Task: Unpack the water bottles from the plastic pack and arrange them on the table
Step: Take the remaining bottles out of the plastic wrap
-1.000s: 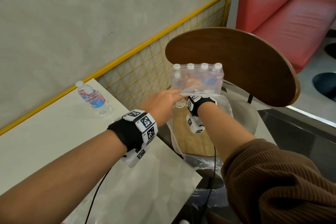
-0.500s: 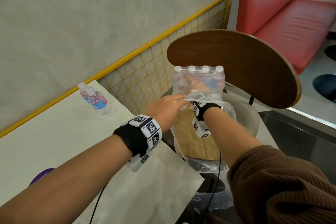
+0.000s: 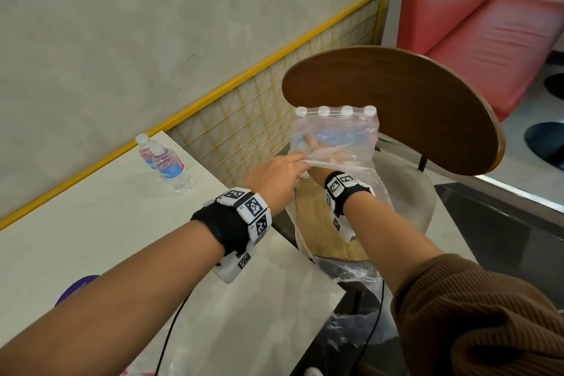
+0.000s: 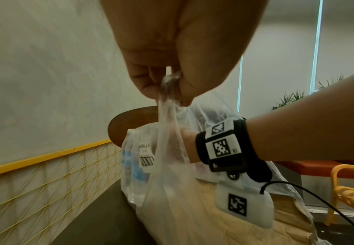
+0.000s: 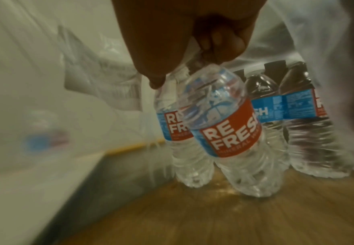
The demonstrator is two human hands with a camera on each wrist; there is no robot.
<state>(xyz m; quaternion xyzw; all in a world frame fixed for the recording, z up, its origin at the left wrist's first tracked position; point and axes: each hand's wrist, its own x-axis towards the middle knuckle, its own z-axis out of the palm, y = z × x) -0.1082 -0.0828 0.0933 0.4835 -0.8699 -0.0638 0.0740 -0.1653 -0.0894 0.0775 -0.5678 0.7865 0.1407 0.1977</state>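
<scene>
Head view, L to R. Two water bottles (image 3: 171,166) w/ white caps and red-blue labels stood upright, touching, on the white table (image 3: 91,223) near its far edge, by the yellow-railed lattice panel (image 3: 244,119). A purple object (image 3: 76,287) showed at the table's near-left edge, partly hidden by the forearm; type not discernible. The left hand (image 3: 274,175) reached past the table corner, fingers and thumb pinching a bunched fold of the plastic pack (image 3: 335,143); left wrist view confirmed the film gathered tight between fingertips (image 4: 149,82). The pack sat on a light chair seat (image 3: 409,192) over a cardboard sheet (image 3: 317,223), in front of the wooden backrest (image 3: 396,107). Four white caps lined its top edge. The right hand (image 3: 323,152) was inside the pack, seen through the film. Right wrist view: right-hand fingers curled round the neck of one bottle (image 5: 228,126), tilted, base at the cardboard; other bottles upright just behind it, approx. three visible, image blurred. Loose torn film (image 3: 354,314) hung below the seat. A red bench (image 3: 488,24) stood at far R.
</scene>
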